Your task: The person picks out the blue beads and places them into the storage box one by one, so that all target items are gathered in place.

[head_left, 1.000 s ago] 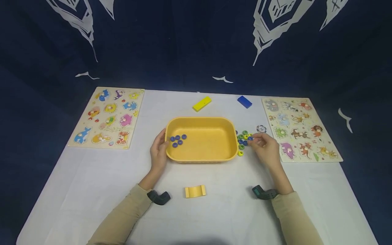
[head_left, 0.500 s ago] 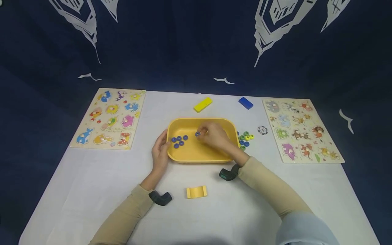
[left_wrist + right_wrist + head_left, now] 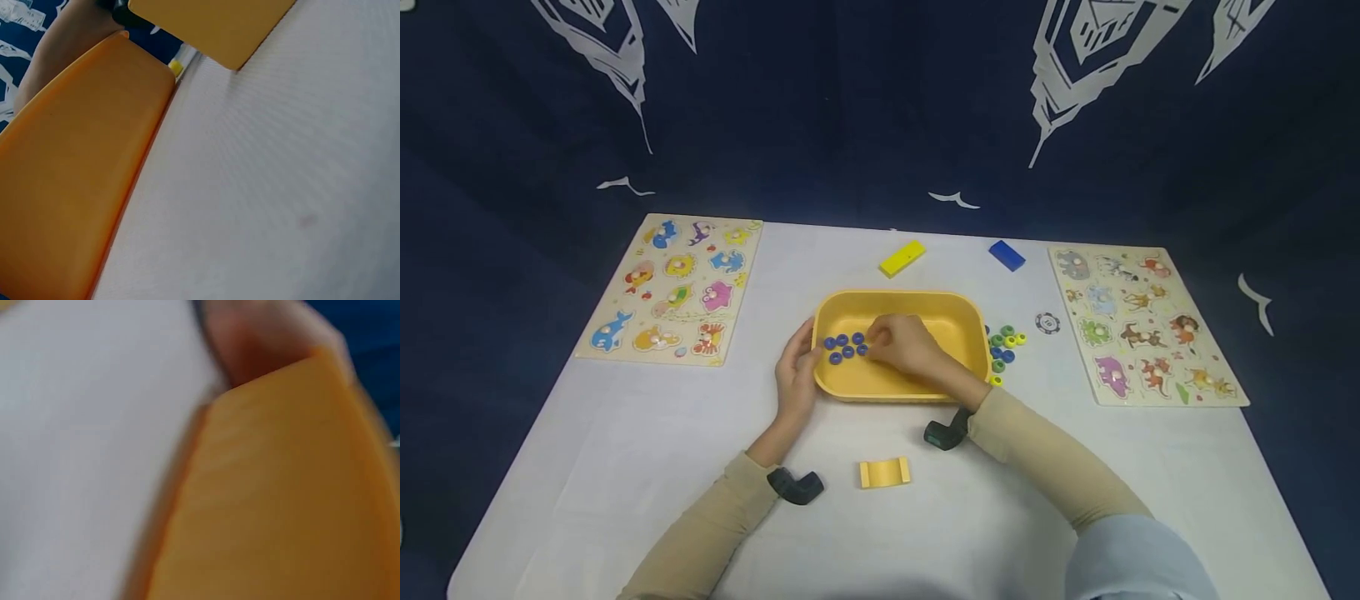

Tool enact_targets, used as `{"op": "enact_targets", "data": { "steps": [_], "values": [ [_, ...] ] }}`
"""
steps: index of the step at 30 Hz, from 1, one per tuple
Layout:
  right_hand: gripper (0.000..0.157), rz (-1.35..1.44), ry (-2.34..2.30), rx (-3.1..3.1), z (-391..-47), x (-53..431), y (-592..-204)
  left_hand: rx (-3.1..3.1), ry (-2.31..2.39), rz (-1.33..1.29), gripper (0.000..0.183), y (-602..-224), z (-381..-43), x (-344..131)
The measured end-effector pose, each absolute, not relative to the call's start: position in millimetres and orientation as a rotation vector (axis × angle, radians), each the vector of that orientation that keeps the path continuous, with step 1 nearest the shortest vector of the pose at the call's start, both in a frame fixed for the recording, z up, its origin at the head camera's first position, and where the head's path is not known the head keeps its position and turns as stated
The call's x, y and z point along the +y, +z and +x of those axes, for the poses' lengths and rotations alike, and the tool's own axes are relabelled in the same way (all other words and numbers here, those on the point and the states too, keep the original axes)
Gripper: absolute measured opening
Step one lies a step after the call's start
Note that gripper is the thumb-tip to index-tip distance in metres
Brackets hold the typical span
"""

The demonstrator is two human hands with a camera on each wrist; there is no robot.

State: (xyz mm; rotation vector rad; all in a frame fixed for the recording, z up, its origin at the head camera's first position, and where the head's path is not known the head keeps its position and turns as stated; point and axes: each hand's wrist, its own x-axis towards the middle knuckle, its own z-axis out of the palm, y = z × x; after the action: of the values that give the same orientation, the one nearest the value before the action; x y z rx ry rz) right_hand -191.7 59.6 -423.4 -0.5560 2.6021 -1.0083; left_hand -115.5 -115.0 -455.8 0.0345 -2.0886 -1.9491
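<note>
Nearest you on the white table (image 3: 625, 467) lies a small yellow curved block (image 3: 884, 472), between your two sleeves and apart from both.

Just beyond it sits the yellow tray (image 3: 951, 310). Your left hand (image 3: 796, 375) rests against the tray's left wall, fingers laid along the rim and fairly straight, gripping nothing that shows. Your right hand (image 3: 904, 343) reaches into the tray from the right, its curled fingertips down beside the cluster of blue rings (image 3: 844, 345) on the tray floor near the left end. One ring lies right at the fingertips, but you cannot tell from this height whether they pinch it or only touch it. The right wrist view is blurred and shows only the tray wall (image 3: 287, 506) and table; the left wrist view shows the tray's outer wall (image 3: 69, 187) and the curved block (image 3: 206, 25) overhead.

Just outside the tray's right wall lies a loose pile of green, blue and yellow rings (image 3: 1004, 346), and a little past it a dark round chip (image 3: 1047, 322) whose marking is too small to read.

Farther out, an animal peg puzzle (image 3: 1146, 321) lies at your right and a sea-creature peg puzzle (image 3: 676, 283) at your left. No writing is legible on either. Near the far edge are a yellow bar (image 3: 902, 257) and a blue bar (image 3: 1007, 255), well apart, before a dark blue cloth backdrop (image 3: 850, 100) with white prints.
</note>
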Motion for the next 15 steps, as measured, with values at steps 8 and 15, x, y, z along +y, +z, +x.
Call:
{"op": "enact_targets", "data": {
  "steps": [8, 15],
  "values": [
    [0.026, -0.695, -1.404, 2.694, -172, 132, -406, -2.079, -1.936, 0.013, 0.045, -449, -113, -113],
    [0.027, -0.504, -1.576, 2.897, -160, 204, -419, -2.098, -1.916, 0.006, 0.045, -450, -113, -112]
  ]
}}
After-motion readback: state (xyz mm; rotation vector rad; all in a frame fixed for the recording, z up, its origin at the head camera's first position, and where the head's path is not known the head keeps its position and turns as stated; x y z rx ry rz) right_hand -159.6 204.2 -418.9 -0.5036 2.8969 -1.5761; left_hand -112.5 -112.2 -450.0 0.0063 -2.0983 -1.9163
